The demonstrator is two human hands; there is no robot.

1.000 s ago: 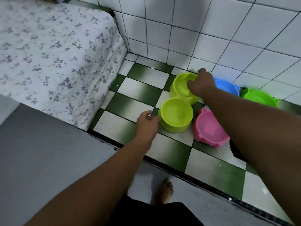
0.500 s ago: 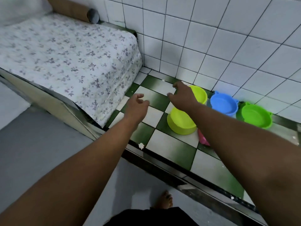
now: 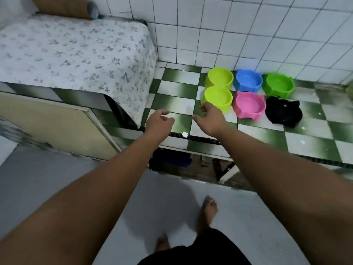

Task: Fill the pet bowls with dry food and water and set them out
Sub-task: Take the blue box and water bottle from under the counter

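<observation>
Left hand (image 3: pixel 159 122) and right hand (image 3: pixel 209 119) bare; black garment (image 3: pixel 194 253), bare feet (image 3: pixel 209 209)

Floral cloth (image 3: pixel 76 54) lies left of the left hand (image 3: pixel 159 123), bolster (image 3: pixel 65 6) beyond it; white scrap (image 3: pixel 184 134) just right of the wrist.

Six plastic pet bowls, upright, close-packed in two rows of three on a green-and-white checkered ledge (image 3: pixel 177 100), behind: back lime bowl (image 3: pixel 219 78), blue bowl (image 3: pixel 248 80), green bowl (image 3: pixel 278 85), in front: front lime bowl (image 3: pixel 217 99), pink bowl (image 3: pixel 249 105), black bowl (image 3: pixel 283 112)
</observation>
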